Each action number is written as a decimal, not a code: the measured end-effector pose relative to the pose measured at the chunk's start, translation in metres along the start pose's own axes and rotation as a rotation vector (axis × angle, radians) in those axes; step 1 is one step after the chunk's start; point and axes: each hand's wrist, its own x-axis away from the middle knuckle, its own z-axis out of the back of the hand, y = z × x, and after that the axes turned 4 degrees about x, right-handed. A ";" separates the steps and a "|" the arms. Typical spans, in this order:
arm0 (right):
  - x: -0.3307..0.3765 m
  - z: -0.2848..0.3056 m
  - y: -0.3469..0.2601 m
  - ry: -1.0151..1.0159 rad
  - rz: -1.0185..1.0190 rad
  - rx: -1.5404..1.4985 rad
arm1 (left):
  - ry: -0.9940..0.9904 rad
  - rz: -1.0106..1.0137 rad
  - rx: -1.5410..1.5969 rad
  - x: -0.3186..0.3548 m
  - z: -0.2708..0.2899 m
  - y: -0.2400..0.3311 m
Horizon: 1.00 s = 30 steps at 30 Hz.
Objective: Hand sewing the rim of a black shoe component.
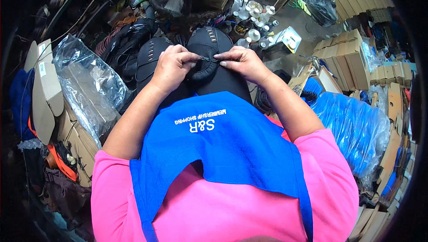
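Both hands meet over a black shoe upper (206, 52): the left hand (171, 66) and right hand (240, 63) each pinch a thin thread (208, 59), knuckles raised, wrists bent inward.

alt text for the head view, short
Both hands, left hand and right hand, pinch a thin thread or lace across a black shoe upper held over a blue apron. Clear plastic bags, cardboard boxes and small bottles surround them.
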 end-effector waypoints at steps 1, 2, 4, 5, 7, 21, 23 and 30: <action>-0.001 0.002 0.002 -0.031 -0.011 -0.026 | -0.018 0.017 0.010 -0.001 0.001 0.000; -0.002 0.004 0.003 -0.061 -0.021 -0.052 | -0.035 0.034 0.020 -0.002 0.002 -0.001; -0.002 0.007 0.002 -0.080 -0.025 -0.078 | -0.058 0.041 0.019 -0.003 0.003 -0.002; -0.003 0.008 0.002 -0.098 -0.031 -0.103 | -0.081 0.049 0.020 -0.004 0.003 -0.003; -0.004 0.008 0.006 -0.101 -0.023 -0.116 | -0.087 0.042 0.018 -0.005 0.004 -0.005; -0.012 0.005 0.002 -0.169 -0.220 -0.453 | -0.144 0.404 0.600 -0.012 -0.016 0.006; -0.014 0.005 0.000 -0.174 -0.232 -0.448 | -0.146 0.396 0.588 -0.014 -0.019 0.008; -0.030 0.011 -0.015 -0.223 -0.213 -0.139 | -0.221 0.389 0.419 -0.024 -0.009 0.018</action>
